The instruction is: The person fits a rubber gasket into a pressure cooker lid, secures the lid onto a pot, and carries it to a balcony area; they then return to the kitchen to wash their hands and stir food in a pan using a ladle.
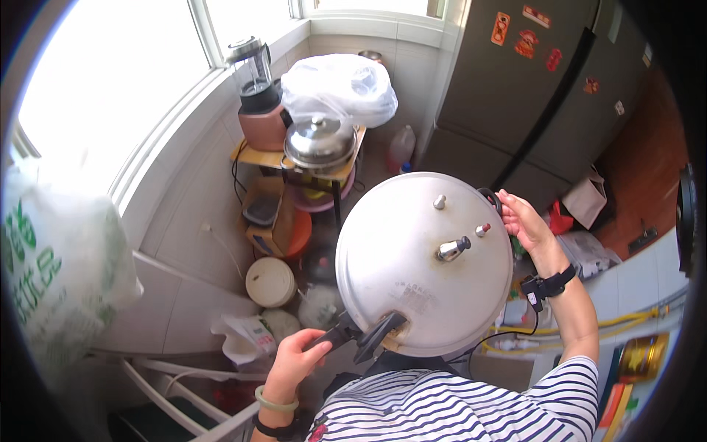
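Observation:
A large silver pressure cooker [390,243] is held in front of my body, its round lid facing up. On the lid stand a metal pressure valve with a black tip [453,249], a small red-topped pin [482,230] and a plain metal knob [440,202]. My left hand [300,353] is closed round the long black handle [335,336] at the lower left. Over at the upper right, my right hand [524,221] grips the small black side handle [490,199]. The cooker's sides and underside are mostly hidden beneath the lid.
Ahead, a small wooden table [250,155] bears a blender [261,125], a lidded steel pot [319,144] and a white plastic bag [342,88]. A grey refrigerator [486,96] stands at the right. Buckets and bags crowd the floor near a white-lidded bucket [270,282]. Yellow pipes [618,321] run at the right.

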Available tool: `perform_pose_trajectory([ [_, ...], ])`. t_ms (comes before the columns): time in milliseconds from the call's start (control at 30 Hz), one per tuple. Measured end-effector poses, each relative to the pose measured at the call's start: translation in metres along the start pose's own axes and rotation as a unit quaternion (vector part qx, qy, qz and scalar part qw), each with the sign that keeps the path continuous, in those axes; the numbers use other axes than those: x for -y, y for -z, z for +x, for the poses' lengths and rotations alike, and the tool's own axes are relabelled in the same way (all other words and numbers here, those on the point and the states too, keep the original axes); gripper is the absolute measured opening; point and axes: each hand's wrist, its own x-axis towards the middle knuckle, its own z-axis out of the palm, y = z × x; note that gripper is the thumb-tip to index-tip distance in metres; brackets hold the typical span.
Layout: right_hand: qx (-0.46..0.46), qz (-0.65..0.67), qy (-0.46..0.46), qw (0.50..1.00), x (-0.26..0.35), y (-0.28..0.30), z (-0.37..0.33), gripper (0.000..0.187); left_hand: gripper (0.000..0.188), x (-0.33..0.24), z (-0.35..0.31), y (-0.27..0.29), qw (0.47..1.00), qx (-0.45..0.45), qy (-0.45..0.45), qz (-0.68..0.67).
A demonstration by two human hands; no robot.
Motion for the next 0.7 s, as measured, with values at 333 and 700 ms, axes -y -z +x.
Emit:
perform_pose_trajectory([
  [333,0.121,-0.110,0.085,0.983,0.187,-0.033,0.266,0.047,0.022,-0.165,0.129,0.004,0.986,-0.121,-0.009,-0.118],
  [700,0.147,-0.110,0.190,0.964,0.411,-0.045,0.545,0.044,0.021,-0.353,0.380,0.050,0.959,-0.127,-0.212,-0.140],
])
